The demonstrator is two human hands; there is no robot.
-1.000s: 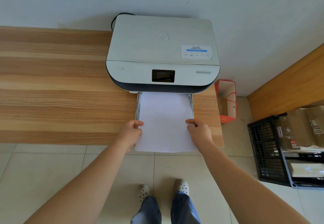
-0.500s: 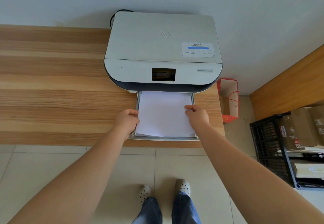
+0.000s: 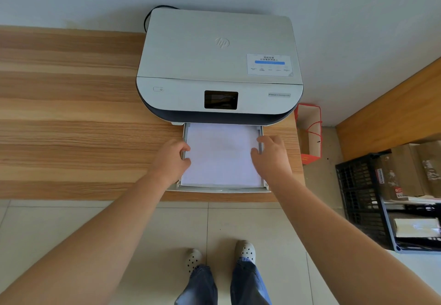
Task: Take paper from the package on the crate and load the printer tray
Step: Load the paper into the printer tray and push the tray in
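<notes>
A white printer (image 3: 214, 49) stands on a wooden desk (image 3: 71, 114) against the wall. Its paper tray (image 3: 222, 189) is pulled out toward me. A stack of white paper (image 3: 220, 157) lies flat inside the tray. My left hand (image 3: 170, 161) pinches the stack's left edge at the tray wall, thumb and forefinger curled. My right hand (image 3: 272, 159) grips the right edge the same way. At the right, a black crate (image 3: 358, 197) carries brown paper packages (image 3: 401, 171).
A red paper bag (image 3: 309, 133) stands on the floor between the desk and the crate. Another wooden surface (image 3: 393, 109) runs along the right wall. A black cable (image 3: 149, 16) loops behind the printer. My feet are on the tiled floor below the tray.
The paper stack has slid forward from overhanging the desk edge to lying fully inside the tray. Both hands moved forward with it, along its side edges.
</notes>
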